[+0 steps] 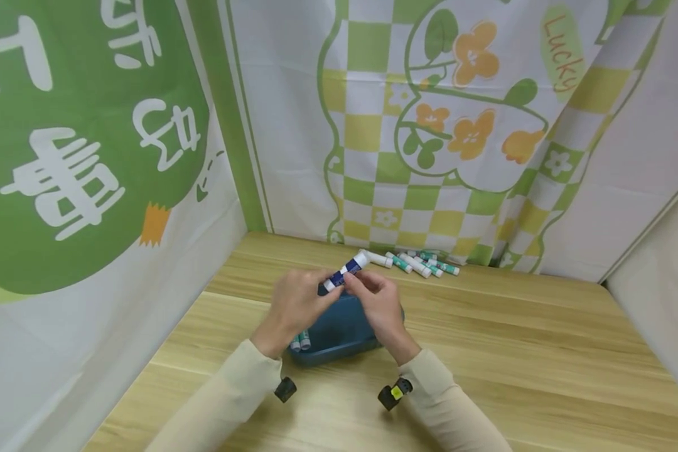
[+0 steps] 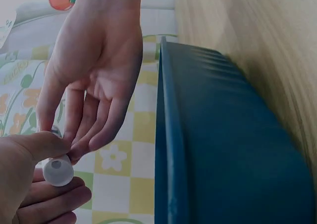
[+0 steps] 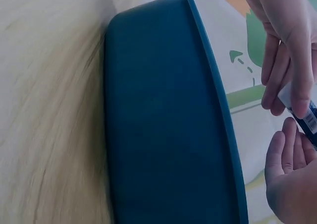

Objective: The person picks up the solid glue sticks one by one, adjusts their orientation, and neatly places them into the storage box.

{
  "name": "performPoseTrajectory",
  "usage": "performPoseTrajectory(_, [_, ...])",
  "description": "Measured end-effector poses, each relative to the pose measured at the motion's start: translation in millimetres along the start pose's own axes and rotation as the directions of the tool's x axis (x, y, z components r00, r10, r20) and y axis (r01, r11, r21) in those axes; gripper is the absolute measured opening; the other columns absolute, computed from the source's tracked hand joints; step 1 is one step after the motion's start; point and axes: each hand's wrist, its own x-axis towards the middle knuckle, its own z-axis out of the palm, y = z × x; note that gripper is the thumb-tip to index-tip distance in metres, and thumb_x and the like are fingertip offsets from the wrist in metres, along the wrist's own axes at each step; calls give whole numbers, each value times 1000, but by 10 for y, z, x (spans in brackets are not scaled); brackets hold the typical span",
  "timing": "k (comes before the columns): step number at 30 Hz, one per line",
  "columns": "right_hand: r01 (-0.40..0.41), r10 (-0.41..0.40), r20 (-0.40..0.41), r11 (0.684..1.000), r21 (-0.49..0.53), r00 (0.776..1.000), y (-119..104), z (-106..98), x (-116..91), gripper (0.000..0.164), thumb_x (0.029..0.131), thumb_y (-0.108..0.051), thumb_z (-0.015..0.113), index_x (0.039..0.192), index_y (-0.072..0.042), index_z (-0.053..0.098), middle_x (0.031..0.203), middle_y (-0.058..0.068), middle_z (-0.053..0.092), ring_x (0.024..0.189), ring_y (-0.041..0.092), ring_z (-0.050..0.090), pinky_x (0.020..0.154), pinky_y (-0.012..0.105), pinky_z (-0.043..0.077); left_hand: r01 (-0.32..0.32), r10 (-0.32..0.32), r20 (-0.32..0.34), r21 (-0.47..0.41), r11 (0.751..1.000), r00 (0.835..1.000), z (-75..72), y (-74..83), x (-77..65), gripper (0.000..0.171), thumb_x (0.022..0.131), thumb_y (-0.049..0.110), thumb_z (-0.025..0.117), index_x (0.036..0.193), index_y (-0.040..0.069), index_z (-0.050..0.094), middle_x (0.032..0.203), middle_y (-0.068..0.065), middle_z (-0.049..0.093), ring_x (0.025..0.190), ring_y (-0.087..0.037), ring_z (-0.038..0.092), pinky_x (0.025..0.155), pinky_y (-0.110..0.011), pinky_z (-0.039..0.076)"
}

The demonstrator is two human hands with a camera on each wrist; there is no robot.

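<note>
Both hands hold a dark blue and white glue stick (image 1: 355, 266) over a blue plastic bin (image 1: 336, 329), tilted with one end pointing up and to the right. My left hand (image 1: 295, 302) grips its lower end between thumb and fingers. The thumb and fingers of my right hand (image 1: 382, 306) pinch it near the middle. A round white end of the glue stick (image 2: 58, 172) faces the camera in the left wrist view. Inside the bin, at its left side, lie green and white glue sticks (image 1: 305, 339), partly hidden by the left wrist.
Against the back curtain (image 1: 373, 182), several green and white sticks (image 1: 400, 262) lie loosely grouped on the wooden table (image 1: 514, 351). A white one (image 1: 378, 258) lies at their left end. Printed cloth (image 1: 90, 263) hangs along the left side, and a pale panel (image 1: 655, 232) stands at the right.
</note>
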Motion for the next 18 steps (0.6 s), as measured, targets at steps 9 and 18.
performPoseTrajectory(9, [-66, 83, 73, 975, -210, 994, -107, -3, 98, 30, 96, -31, 80, 110, -5, 80, 101, 10, 80, 85, 13, 76, 92, 46, 65, 80, -71, 141, -58, 995, 987, -19, -70, -47, 34, 91, 38, 84, 109, 10, 81, 75, -2, 75, 53, -7, 47, 46, -20, 33])
performPoseTrajectory(18, [-121, 272, 211, 835, -537, 939, -158, -35, 209, 27, 95, -36, 79, 99, -10, 82, 89, 4, 80, 93, 35, 76, 82, 43, 64, 162, -160, 373, 27, 986, 914, -210, -247, -283, 86, 93, 62, 71, 151, 0, 55, 152, -21, 60, 134, -40, 63, 104, -56, 59])
